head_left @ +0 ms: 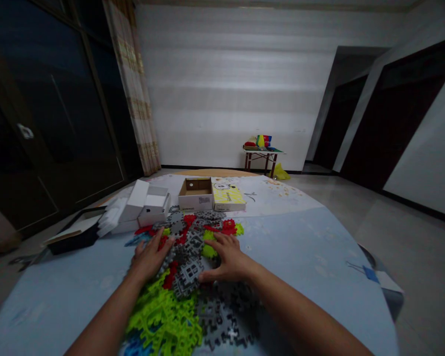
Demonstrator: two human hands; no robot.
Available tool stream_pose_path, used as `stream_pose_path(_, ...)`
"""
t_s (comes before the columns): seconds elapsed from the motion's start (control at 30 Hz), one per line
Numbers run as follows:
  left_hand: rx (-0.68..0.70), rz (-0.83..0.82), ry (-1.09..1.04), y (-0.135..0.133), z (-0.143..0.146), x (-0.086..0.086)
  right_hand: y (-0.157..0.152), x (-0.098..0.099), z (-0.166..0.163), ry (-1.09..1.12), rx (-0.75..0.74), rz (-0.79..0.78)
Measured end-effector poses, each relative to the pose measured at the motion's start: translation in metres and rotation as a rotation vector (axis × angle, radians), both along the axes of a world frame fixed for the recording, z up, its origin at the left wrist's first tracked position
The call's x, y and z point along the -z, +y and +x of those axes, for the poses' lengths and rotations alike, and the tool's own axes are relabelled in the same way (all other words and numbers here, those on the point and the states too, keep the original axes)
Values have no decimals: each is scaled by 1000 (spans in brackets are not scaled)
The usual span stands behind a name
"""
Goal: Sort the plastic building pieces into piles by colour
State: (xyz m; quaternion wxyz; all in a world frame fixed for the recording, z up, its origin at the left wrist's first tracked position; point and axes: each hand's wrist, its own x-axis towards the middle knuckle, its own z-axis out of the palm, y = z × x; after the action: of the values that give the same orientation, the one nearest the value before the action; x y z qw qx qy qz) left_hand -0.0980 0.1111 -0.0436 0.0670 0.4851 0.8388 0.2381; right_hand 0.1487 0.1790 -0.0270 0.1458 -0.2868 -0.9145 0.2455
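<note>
Black tray (pixel 74 241) is seen far left, contents hard to make out. White boxes (pixel 136 206) are stacked beside it. Left hand (pixel 151 257) is laid over the pieces (pixel 190 273), fingers parted; its underside is hidden. Pieces are heaped mid-table under both hands, cut off by the bottom edge. Print on open box (pixel 195 201) is too small to be read. Right hand (pixel 230 259) is spread wide on the pieces. Yellow box (pixel 229 199) lettering is blurred.
</note>
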Motion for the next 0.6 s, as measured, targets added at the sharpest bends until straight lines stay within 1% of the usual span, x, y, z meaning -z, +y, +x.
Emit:
stream_pose_path(0.1,150,39,19,11,23,-6,-11,-2,7,-2,-77,42)
stream_pose_path(0.23,271,-11,82,16,51,-12,-16,3,12,-6,-115,113)
stream_pose_path(0.33,386,14,46,13,55,-15,-8,8,14,-32,-44,133)
stream_pose_path(0.4,437,67,-33,10,47,-18,1,11,18,-50,27,122)
stream_pose_path(0.47,407,128,-84,7,30,-21,11,11,25,-54,73,91)
stream_pose_path(0.53,294,176,-68,5,6,-21,18,9,36,-44,97,40)
stream_pose_path(0.6,153,195,-18,3,-23,-14,21,7,49,-27,120,-13)
